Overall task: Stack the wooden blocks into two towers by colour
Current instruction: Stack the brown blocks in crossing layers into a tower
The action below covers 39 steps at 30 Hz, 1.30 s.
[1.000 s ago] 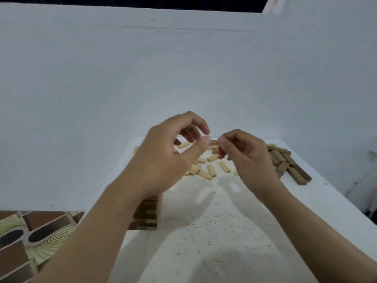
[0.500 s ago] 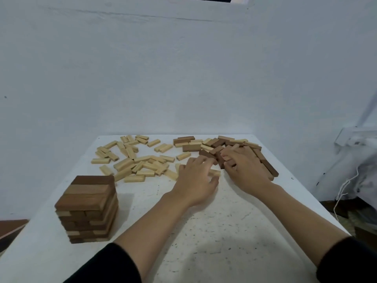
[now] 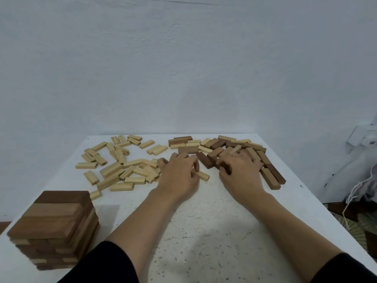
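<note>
A tower of brown blocks (image 3: 55, 227) stands at the table's near left corner. Loose light blocks (image 3: 122, 166) lie scattered at the far left and middle. Mixed brown blocks (image 3: 234, 148) are heaped at the far right, with a few light ones among them. My left hand (image 3: 179, 176) rests on the table between the piles, its fingers curled onto a small light block (image 3: 204, 176). At the near edge of the brown heap, my right hand (image 3: 240, 172) lies palm down with its fingertips closed around a dark brown block (image 3: 224, 167).
The white speckled table (image 3: 204, 231) stands against a pale wall. A white cord (image 3: 355, 193) and clutter hang off the table's right side. The tower stands close to the left edge.
Both hands have come down from mid-air in front of me to the table between the piles. Since half a second ago the fingers have curled tighter onto blocks.
</note>
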Each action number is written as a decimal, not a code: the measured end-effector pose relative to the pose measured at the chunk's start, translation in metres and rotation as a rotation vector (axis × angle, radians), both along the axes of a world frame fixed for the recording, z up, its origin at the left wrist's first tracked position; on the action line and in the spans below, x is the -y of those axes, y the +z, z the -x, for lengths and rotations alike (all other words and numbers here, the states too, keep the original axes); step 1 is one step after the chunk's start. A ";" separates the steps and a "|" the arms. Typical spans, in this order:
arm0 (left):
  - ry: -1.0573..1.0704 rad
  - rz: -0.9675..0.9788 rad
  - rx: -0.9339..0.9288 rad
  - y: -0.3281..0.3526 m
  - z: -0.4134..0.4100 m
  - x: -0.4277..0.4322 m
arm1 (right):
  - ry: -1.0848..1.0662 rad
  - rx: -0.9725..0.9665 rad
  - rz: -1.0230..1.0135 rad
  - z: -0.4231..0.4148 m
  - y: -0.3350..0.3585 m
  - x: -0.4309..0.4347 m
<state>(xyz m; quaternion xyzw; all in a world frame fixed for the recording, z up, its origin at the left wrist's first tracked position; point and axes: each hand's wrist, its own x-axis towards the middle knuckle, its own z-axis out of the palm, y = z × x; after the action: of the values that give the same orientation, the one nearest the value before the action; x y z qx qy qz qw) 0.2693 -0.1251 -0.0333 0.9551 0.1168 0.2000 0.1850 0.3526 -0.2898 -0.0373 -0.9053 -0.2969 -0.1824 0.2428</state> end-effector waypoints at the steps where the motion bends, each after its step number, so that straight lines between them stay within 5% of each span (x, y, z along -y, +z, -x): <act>1: 0.021 0.003 -0.003 0.000 -0.002 -0.001 | 0.003 -0.006 -0.028 0.001 0.000 0.000; 8: 0.146 0.056 0.001 0.007 -0.025 -0.012 | 0.102 -0.068 -0.270 0.008 0.003 -0.001; 18: 0.189 -0.079 -0.230 0.013 -0.043 -0.018 | 0.204 -0.163 -0.285 0.010 0.001 -0.004; 28: 0.120 0.112 0.097 0.047 -0.014 -0.007 | 0.299 -0.199 -0.364 0.016 0.012 0.008; 33: 0.034 0.027 -0.185 0.057 0.058 0.008 | 0.512 -0.213 -0.221 0.029 0.020 0.011; 39: 0.002 -0.025 -0.259 0.031 0.129 0.016 | 0.719 -0.323 -0.092 0.059 0.026 0.002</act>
<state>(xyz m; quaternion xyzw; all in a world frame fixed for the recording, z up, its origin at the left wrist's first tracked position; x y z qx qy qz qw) 0.1408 -0.1410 -0.0022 0.9750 0.1381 0.0769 0.1561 0.2936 -0.2917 -0.0113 -0.7488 -0.5445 0.0457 0.3751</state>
